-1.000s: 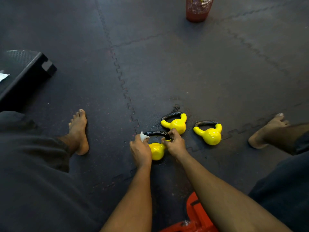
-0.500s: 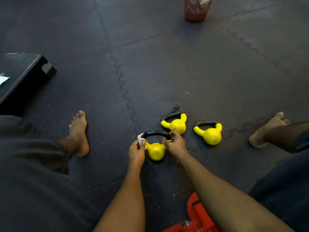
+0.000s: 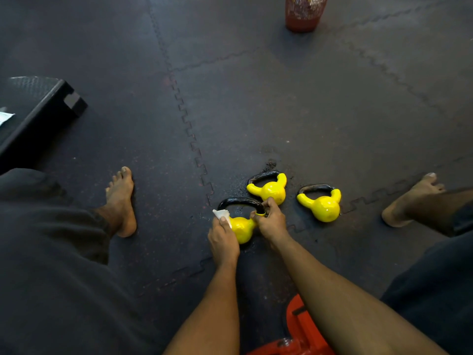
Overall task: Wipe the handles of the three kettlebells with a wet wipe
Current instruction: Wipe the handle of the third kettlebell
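Three yellow kettlebells with black handles lie on the dark rubber floor. The nearest kettlebell [image 3: 242, 228] sits between my hands, its black handle [image 3: 240, 201] arching away from me. My left hand [image 3: 223, 239] pinches a white wet wipe [image 3: 222, 214] against the left end of that handle. My right hand [image 3: 271, 221] grips the right end of the same handle. The middle kettlebell [image 3: 270, 189] lies just beyond my right hand. The right kettlebell [image 3: 323, 206] lies further right, untouched.
My bare feet rest on the mat at left [image 3: 121, 203] and right [image 3: 412, 201]. A black step platform [image 3: 38, 111] stands at the far left. A red mesh bin [image 3: 304, 11] stands at the top. An orange-red object [image 3: 299, 329] lies below my arms.
My left hand has slid the wipe down the left side of the nearest handle, toward the yellow body. My right hand keeps its grip on the right end.
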